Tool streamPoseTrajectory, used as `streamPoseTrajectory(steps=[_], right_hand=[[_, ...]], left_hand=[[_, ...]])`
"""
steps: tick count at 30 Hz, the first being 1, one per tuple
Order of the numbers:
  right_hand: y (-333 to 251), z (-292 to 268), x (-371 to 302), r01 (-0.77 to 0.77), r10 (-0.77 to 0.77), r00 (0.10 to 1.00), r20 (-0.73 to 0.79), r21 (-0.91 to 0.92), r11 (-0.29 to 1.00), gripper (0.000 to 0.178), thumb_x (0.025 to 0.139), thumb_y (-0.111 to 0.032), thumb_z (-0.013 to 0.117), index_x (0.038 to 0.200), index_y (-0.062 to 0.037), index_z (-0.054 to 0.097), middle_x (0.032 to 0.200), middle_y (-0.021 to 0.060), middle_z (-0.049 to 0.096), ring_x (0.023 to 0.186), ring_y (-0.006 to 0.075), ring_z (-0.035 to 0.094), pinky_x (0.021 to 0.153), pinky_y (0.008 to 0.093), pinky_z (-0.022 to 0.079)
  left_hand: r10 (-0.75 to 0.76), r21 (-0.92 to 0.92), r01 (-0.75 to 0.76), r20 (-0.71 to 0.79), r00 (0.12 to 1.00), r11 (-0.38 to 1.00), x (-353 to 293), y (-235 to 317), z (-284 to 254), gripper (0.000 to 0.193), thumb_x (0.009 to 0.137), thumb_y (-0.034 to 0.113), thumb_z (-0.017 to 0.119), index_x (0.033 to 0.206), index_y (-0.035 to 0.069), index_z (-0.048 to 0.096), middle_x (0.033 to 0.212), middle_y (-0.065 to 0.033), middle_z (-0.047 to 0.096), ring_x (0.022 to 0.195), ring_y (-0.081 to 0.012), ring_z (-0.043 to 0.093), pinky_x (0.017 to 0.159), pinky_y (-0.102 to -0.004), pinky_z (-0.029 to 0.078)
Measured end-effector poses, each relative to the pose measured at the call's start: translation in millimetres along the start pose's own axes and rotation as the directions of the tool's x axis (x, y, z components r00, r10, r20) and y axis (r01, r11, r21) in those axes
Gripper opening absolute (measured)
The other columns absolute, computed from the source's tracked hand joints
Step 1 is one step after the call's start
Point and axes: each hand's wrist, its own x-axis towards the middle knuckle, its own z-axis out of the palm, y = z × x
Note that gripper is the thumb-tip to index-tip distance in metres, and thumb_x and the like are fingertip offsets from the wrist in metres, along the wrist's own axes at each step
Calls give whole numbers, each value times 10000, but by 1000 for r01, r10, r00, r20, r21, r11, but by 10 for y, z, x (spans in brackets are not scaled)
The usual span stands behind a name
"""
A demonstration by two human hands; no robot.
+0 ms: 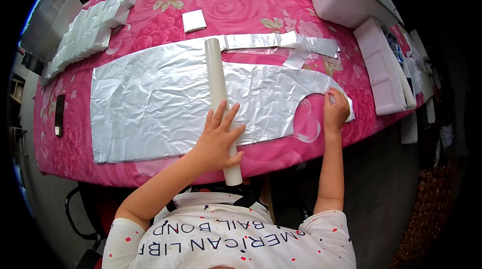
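Note:
A thin, silvery-white plastic sheet (145, 103), cut like an apron, lies spread and wrinkled on the table. Its right end has a rounded cut-out, and a long strip (261, 41) runs along its far side. Across the middle of the sheet rests a pale, straight tube (215, 63), its near end reaching past the table's edge. My left hand (215, 141) lies on the tube with its fingers spread. At the right end, beside the cut-out, my right hand (336, 109) is closed, fingertips pinching the sheet's narrow edge.
Folded white packets (88, 30) stand in a row at the far left, and one white square packet (194, 20) lies beyond the sheet. A dark, narrow object (59, 115) is at the left. White foam boxes (379, 71) line the right side of the pink floral tablecloth (226, 3).

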Motion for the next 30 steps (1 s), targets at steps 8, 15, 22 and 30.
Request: streamPoseTrajectory(steps=[8,15,22,30], right_hand=[[-2165,-285,-654,-267,-365,772,520,787,557,151,729,-39,665,859,-37,589,842,84,622,663,206,604,590,285,488],[-2273,-450,-940,175,-413,858,305,582,794,320,698,-266,736,851,-33,579,819,97,581,707,275,563,613,366,464],[-2159,-538,-1006,-219,-20,367,930,107,970,512,726,-480,668,789,17,564,692,194,606,646,348,614,577,424,482],[-2101,-572,-1138,-316,-74,424,903,224,922,525,749,-474,641,758,49,587,656,226,603,636,373,615,591,435,485]], left_hand=[[-478,-940,311,341,810,-143,-74,-48,-226,438,833,142,620,1223,11,467,1151,-159,561,1013,-213,570,840,-329,467],[-708,-843,536,354,612,42,-1264,-1647,-924,225,822,126,630,997,-13,600,823,-44,604,679,-110,562,614,-244,458],[-496,-80,522,-457,738,849,-1405,-1829,-1283,284,768,-14,579,1052,-5,569,1037,-138,602,941,-274,579,798,-345,458],[-114,-234,36,-331,937,972,-135,-632,-64,523,797,50,535,1292,-26,385,1344,-194,385,1233,-346,383,1011,-382,341]])
